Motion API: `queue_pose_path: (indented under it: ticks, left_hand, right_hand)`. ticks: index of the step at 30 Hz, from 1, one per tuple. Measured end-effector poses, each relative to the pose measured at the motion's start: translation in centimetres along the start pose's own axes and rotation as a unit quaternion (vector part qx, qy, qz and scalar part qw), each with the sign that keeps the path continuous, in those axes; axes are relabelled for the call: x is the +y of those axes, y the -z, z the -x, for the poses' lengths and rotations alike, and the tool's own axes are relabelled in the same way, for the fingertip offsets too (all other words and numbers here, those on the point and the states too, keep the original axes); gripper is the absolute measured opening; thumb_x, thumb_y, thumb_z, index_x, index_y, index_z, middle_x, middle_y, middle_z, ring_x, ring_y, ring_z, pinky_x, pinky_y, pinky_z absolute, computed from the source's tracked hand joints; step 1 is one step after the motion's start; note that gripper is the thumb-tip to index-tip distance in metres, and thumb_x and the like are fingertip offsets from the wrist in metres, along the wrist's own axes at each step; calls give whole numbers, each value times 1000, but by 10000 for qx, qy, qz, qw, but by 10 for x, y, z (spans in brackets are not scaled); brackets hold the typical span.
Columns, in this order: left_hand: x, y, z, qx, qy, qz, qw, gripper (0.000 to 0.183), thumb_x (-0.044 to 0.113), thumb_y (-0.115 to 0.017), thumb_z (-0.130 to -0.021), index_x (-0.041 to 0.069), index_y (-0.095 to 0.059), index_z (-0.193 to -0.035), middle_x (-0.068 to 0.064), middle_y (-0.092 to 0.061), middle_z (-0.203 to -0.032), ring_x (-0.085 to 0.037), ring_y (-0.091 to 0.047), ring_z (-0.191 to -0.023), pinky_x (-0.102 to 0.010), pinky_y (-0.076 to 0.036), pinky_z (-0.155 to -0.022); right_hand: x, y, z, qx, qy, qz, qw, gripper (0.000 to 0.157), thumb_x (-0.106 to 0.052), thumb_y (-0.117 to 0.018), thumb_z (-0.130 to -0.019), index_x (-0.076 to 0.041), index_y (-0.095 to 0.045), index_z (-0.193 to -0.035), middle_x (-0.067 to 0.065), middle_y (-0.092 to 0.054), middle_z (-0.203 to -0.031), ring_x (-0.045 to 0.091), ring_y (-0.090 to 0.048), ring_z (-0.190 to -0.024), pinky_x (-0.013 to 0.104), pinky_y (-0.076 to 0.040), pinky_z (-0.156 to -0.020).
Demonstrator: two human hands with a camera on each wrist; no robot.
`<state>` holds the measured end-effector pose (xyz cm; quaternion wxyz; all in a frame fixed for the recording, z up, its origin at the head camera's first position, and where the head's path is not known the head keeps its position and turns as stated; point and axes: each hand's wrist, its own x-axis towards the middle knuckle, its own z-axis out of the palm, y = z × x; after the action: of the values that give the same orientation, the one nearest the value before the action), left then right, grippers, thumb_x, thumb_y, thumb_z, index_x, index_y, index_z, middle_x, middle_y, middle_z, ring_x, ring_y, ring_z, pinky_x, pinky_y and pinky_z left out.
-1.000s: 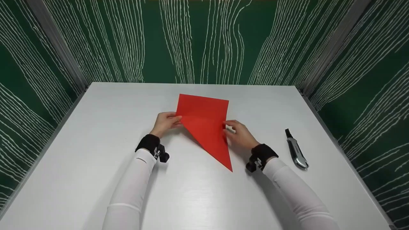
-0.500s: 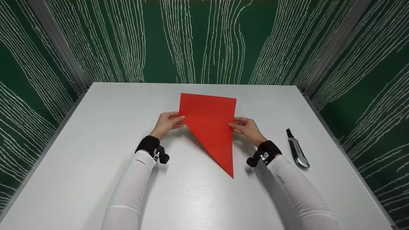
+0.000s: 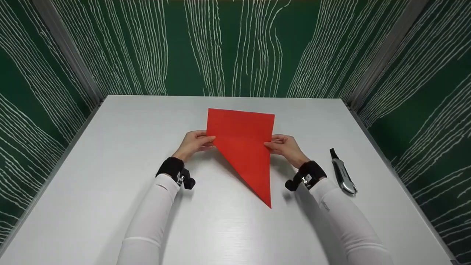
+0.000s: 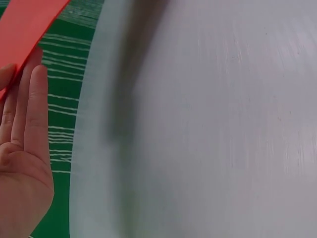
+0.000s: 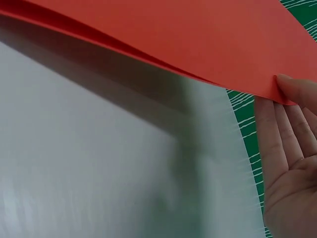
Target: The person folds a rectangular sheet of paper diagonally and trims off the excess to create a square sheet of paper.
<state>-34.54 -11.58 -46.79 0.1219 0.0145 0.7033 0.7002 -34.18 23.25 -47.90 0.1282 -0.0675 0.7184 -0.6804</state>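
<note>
A sheet of red paper (image 3: 241, 147), folded so that it tapers to a point toward the person, is held up between both hands in the head view. My left hand (image 3: 195, 144) pinches its left edge, thumb on top and fingers beneath. On the opposite edge, my right hand (image 3: 287, 148) pinches the paper the same way. In the right wrist view the paper (image 5: 198, 39) shows two layers slightly parted along its lower edge, above its shadow. The left wrist view catches a corner of the paper (image 4: 29, 29) between thumb and fingers of the left hand (image 4: 25, 148).
A grey and black utility knife (image 3: 343, 173) lies on the white table (image 3: 220, 235) to the right of the right forearm. Green panels with white wavy lines (image 3: 228, 48) stand behind the table and along both sides.
The right hand has shifted right and now pinches the paper's right edge. The paper has flattened and widened, its pointed end coming slightly nearer the person. The left hand has barely moved.
</note>
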Motion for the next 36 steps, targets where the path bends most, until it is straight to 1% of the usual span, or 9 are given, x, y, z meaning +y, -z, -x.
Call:
queue_pose_path:
  ticks: [6,11,15,19,23,26,30,33,36]
  left_hand:
    - [-1,-6,-2,-61,143,-193,9997,29,13,-75,-93,-3,-67,-116,7,-73,-83,-6,-72,-74,-38,-60,-97]
    - [-2,-7,-2,-35,172,-156,9997,25,12,-75,-93,-1,-69,-113,7,-73,-81,-6,-72,-71,-35,-62,-92]
    - [-3,-7,-2,-71,203,-121,9997,25,11,-75,-93,-1,-69,-113,5,-73,-82,-5,-72,-70,-35,-63,-91]
    - [-2,-6,0,-192,207,-195,9994,26,11,-75,-93,-2,-68,-114,6,-72,-82,-5,-72,-70,-35,-63,-91]
    - [-1,-1,3,-317,237,-367,9985,22,12,-74,-94,-2,-67,-110,5,-71,-81,-5,-73,-70,-30,-63,-86]
    - [0,2,5,-455,279,-467,9975,20,12,-72,-95,-1,-66,-109,5,-71,-80,-6,-73,-71,-31,-63,-87]
    - [2,8,6,-675,256,-476,9963,22,12,-69,-98,-3,-65,-115,6,-72,-82,-6,-74,-74,-31,-63,-88]
    - [3,14,7,-907,213,-476,9945,24,10,-65,-100,-5,-63,-119,6,-71,-84,-7,-73,-77,-29,-63,-86]
    - [4,19,8,-1176,183,-494,9917,22,9,-62,-102,-3,-63,-121,5,-69,-87,-8,-72,-80,-27,-63,-86]
  right_hand:
    - [-3,-3,1,-133,-58,-132,9998,14,-4,-69,-96,-9,-62,-107,-11,-78,-88,2,-73,-83,20,-62,-82]
    - [-5,-3,2,-246,-92,-80,9996,13,-6,-70,-96,-12,-63,-104,-10,-78,-88,2,-73,-83,21,-62,-82]
    - [-4,-3,0,-257,-182,61,9995,19,-9,-72,-95,-10,-67,-113,-11,-78,-89,1,-73,-85,20,-62,-82]
    - [-4,-4,0,-301,-277,211,9989,39,-12,-74,-94,-3,-65,-131,-12,-79,-91,0,-73,-87,20,-62,-82]
    - [-3,-3,2,-445,-285,350,9980,45,-15,-74,-95,0,-63,-136,-12,-78,-93,1,-73,-88,21,-62,-83]
    - [-4,-1,3,-590,-263,332,9974,37,-13,-71,-97,-2,-67,-132,-12,-78,-95,2,-72,-88,21,-62,-84]
    - [-6,1,5,-893,-245,154,9956,25,-8,-66,-99,-15,-75,-121,-11,-77,-94,3,-72,-86,23,-62,-83]
    - [-9,3,6,-1142,-267,112,9930,24,-7,-63,-101,-23,-77,-109,-11,-72,-89,3,-71,-81,24,-63,-82]
    - [-10,5,7,-1334,-304,56,9906,25,-6,-59,-102,-25,-76,-103,-10,-68,-85,4,-70,-79,25,-63,-82]
